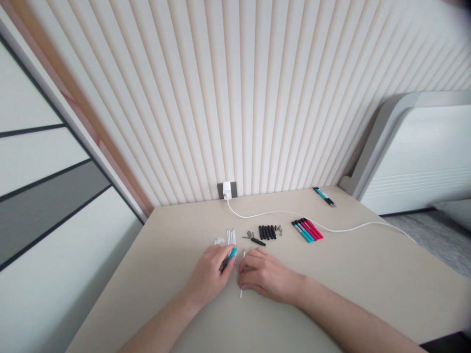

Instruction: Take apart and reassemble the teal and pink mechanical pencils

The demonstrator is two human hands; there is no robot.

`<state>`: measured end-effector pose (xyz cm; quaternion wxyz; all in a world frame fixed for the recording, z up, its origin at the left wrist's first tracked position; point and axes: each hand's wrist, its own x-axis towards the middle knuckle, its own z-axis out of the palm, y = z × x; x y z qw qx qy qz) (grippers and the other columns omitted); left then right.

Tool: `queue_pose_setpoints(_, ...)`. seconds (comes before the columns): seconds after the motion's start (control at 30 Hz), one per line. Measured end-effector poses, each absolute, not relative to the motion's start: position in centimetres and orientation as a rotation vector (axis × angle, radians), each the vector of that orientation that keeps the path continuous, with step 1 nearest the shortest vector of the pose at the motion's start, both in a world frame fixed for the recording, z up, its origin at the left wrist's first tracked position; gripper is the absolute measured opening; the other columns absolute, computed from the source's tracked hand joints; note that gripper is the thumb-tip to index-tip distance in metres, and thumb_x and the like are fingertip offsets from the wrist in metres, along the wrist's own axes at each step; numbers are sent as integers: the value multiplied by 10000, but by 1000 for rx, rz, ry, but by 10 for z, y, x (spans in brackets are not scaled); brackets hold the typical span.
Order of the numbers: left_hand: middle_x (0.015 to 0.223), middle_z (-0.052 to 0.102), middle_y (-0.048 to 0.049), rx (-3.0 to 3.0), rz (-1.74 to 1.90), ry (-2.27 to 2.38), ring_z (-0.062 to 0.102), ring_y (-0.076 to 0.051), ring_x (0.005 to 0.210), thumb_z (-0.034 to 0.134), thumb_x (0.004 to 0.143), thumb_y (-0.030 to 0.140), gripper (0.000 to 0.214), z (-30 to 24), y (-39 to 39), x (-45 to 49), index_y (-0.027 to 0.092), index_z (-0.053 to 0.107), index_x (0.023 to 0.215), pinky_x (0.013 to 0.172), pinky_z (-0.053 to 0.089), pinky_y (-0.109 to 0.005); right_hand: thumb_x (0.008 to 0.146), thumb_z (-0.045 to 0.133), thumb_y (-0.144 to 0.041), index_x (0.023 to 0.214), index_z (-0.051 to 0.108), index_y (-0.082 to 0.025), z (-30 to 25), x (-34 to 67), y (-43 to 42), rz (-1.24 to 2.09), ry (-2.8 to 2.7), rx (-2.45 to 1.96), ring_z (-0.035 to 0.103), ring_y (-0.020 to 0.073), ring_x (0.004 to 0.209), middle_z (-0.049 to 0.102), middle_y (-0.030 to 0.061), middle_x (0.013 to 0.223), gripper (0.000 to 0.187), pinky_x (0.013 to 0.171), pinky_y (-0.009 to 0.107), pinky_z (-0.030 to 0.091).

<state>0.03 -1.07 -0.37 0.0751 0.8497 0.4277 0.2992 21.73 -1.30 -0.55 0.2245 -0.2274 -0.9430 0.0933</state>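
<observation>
I am pinching a teal pen barrel [230, 258] with my left hand [208, 274]; my right hand [267, 275] is covering a thin white rod [241, 292] running to six o'clock, but I cannot tell if it grips.

Forward travel from the right hand [267, 274] meets the black pen barrels [267, 232], then the white cable [324, 223] crossing the beige desk [368, 274]. Rightward passage runs in front of the red and teal pens [307, 229], below the cable. The left hand [209, 274] has leftward passage in front of the white tubes [231, 237].
</observation>
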Motion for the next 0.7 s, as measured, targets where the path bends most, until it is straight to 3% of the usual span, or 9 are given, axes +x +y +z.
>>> queue_pose_setpoints(0.37,956,680,-54,2580,843,1237,616,-204,906,509,958,246,199,-2,-10,-1,201,632,1107,860,494,-375,1010,451,-319,917,641,-198,-7,212,-17,161,-2654,-474,554,161,930,675,38,934,244,854,300,389)
queue_pose_setpoints(0.53,936,645,-58,2556,838,1259,611,-195,889,498,967,277,230,-2,-10,-1,210,654,1123,823,511,-345,1012,430,-277,947,616,-170,2,223,-10,202,-2446,-728,586,162,754,662,43,809,225,739,283,437)
queue_pose_setpoints(0.7,892,620,-52,2549,813,1264,609,-187,848,471,980,280,243,-1,-9,0,206,664,1108,782,515,-316,1015,419,-271,961,614,-180,4,236,-2,204,-2301,-943,605,167,759,655,47,812,222,715,276,452)
